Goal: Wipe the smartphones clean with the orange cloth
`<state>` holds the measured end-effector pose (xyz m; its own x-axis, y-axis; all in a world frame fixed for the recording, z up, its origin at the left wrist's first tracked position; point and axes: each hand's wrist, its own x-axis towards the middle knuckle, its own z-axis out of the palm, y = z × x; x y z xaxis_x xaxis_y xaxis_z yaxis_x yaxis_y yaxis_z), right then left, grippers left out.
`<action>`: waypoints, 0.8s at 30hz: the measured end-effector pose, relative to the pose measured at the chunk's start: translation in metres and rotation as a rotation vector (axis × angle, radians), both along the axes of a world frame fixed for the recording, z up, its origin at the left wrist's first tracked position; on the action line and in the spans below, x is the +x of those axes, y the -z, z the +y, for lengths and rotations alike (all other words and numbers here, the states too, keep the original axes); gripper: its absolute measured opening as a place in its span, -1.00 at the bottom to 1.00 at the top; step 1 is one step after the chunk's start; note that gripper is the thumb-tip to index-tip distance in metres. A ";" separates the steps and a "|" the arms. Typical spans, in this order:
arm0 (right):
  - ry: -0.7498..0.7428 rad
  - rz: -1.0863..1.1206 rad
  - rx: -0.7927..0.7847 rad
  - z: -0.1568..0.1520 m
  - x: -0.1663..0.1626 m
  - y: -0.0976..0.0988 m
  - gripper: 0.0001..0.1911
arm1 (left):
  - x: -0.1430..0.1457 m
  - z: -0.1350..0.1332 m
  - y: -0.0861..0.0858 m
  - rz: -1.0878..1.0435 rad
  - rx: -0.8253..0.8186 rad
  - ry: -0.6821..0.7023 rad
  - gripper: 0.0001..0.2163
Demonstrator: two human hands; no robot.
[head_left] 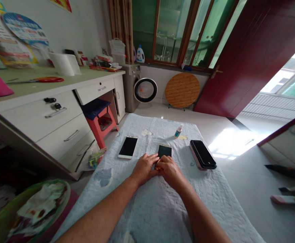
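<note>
A white-framed phone (164, 150) lies face up in the middle of a pale blue cloth (147, 202). My left hand (144, 167) and my right hand (169, 170) rest side by side on its near end, fingers curled and pressed together over the phone's lower edge. Whether anything small is between the fingers is hidden. A second white phone (128, 147) lies to the left. A stack of dark phones (203, 154) lies to the right. A small spray bottle (178, 131) stands behind the middle phone, with a white wad (146, 133) and a yellow scrap (182, 137) near it.
A white desk with drawers (58, 111) runs along the left, a red stool (100, 118) under it. A green bin with crumpled paper (30, 209) sits at lower left. A washing machine (137, 86), a round wooden board (182, 90) and a red door (251, 54) stand behind.
</note>
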<state>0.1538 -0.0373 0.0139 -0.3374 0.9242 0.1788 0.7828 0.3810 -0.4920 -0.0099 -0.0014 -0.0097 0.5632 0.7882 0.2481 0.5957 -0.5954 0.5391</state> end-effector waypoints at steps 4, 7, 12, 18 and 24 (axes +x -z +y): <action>0.008 -0.003 -0.078 -0.006 0.017 -0.009 -0.76 | 0.000 0.001 0.001 0.010 -0.011 -0.009 -0.44; 0.007 -0.009 -0.125 -0.011 0.031 -0.014 -0.73 | -0.001 0.001 0.001 0.024 -0.012 -0.005 -0.43; -0.010 -0.006 -0.149 -0.014 0.044 -0.017 -0.71 | 0.000 0.001 0.001 0.023 -0.006 -0.015 -0.47; 0.079 0.021 -0.039 -0.003 0.043 -0.005 -0.72 | 0.000 0.001 0.001 0.025 -0.009 -0.004 -0.49; 0.246 0.039 0.113 0.019 0.045 0.016 -0.72 | 0.000 0.001 0.000 0.031 -0.005 -0.001 -0.48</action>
